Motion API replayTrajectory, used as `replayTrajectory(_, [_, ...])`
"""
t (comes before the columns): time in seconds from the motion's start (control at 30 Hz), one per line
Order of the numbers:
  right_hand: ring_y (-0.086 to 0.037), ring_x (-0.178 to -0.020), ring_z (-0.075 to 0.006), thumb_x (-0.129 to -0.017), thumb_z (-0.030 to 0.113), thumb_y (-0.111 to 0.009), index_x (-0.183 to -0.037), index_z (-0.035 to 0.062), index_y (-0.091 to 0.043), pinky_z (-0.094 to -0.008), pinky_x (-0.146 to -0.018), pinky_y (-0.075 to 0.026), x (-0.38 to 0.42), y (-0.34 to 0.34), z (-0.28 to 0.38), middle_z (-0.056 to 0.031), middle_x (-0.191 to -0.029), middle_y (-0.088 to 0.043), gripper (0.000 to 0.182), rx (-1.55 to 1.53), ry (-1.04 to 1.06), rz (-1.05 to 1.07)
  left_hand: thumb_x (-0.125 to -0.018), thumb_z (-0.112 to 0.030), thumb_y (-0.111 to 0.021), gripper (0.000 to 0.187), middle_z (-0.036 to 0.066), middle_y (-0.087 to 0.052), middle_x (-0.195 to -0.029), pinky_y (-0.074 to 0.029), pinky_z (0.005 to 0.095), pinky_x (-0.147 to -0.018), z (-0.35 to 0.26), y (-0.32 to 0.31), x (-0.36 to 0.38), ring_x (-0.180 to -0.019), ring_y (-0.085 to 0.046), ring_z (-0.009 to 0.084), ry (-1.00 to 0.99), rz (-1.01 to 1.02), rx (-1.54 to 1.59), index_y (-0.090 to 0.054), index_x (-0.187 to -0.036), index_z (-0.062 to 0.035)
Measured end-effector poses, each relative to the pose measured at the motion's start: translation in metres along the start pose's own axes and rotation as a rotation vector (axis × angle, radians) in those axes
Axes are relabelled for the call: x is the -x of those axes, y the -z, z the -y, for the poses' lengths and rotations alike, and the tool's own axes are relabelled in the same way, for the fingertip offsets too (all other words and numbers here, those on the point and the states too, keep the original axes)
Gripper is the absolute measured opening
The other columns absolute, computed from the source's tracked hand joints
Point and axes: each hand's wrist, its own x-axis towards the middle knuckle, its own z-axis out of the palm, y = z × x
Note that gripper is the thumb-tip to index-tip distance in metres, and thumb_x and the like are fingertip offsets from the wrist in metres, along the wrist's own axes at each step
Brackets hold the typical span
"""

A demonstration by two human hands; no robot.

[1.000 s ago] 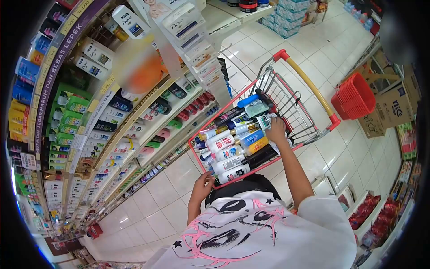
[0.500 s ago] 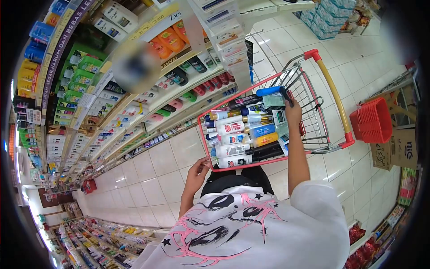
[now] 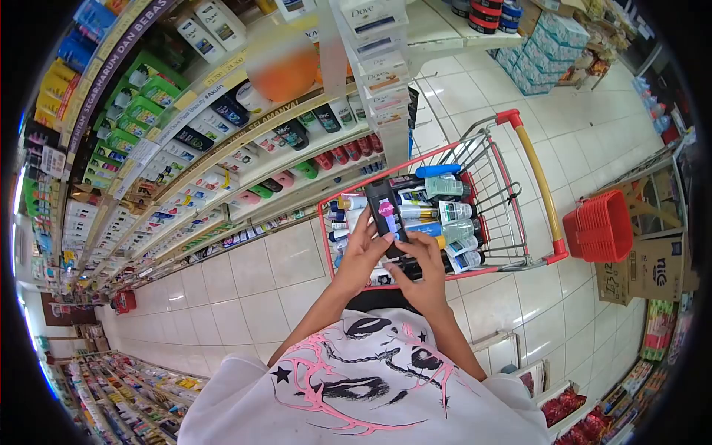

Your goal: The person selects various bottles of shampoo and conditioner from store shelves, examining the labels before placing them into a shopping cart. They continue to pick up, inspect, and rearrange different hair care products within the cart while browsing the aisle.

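Note:
Above the shopping cart (image 3: 554, 222) I hold a black bottle (image 3: 384, 210) with a pink and lilac label, tilted, its label towards me. My left hand (image 3: 365, 248) wraps round its left side and lower part. My right hand (image 3: 421, 265) grips the bottom end from the right, fingers bent against it. Beneath, the cart is filled with bottles and tubes lying on their sides, among them a pale green bottle (image 3: 443, 187), a blue item (image 3: 437, 170) and a white tube (image 3: 454, 213). My hands and the black bottle cover part of this load.
Store shelves (image 3: 245, 178) packed with toiletries run along the left. Stacked red baskets (image 3: 598, 226) stand right of the cart, beside cardboard boxes (image 3: 653, 268). Teal and white packs (image 3: 552, 52) are piled at the back. White floor tiles (image 3: 245, 297) extend along the aisle.
My left hand has left the cart's rim and my right hand has moved left from the cart's load. Both hands now hold the black bottle over the cart.

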Motion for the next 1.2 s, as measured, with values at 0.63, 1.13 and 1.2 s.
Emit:
replayTrajectory(0.63, [-0.060,-0.088,-0.0098,-0.091,0.007,-0.065,-0.106,0.0008,-0.062,-0.0242,-0.079,-0.047,-0.035,-0.002,-0.016,-0.0039,-0.097,-0.064,0.016,-0.507,-0.300,-0.043,-0.092,0.000,-0.062,0.080,0.011,-0.039,-0.144,-0.036,0.0294,-0.106,-0.022,0.026,0.009,-0.127,-0.044,0.0166,-0.118,0.191,-0.029,-0.014,-0.154,-0.0064])
replayTrajectory(1.13, [-0.062,-0.085,-0.0121,-0.077,0.009,-0.079,-0.136,-0.0014,-0.045,-0.0252,-0.070,-0.052,-0.113,-0.071,0.086,-0.0104,-0.103,-0.063,0.069,-0.092,-0.080,0.092,-0.094,-0.006,-0.060,0.067,0.012,-0.032,-0.150,-0.038,0.0345,-0.107,-0.069,0.082,0.002,-0.131,-0.043,0.0242,-0.374,0.193,-0.359,-0.027,-0.152,-0.0099])
replayTrajectory(1.2, [-0.065,-0.080,-0.0131,-0.074,0.007,-0.080,-0.126,-0.0024,-0.055,-0.0254,-0.069,-0.053,-0.136,-0.085,0.105,-0.0105,-0.100,-0.065,0.058,0.072,0.089,0.106,-0.093,-0.009,-0.062,0.063,0.015,-0.040,-0.145,-0.037,0.0356,-0.108,-0.097,0.095,0.001,-0.133,-0.042,0.0256,-0.447,0.099,-0.563,-0.034,-0.149,-0.0077])
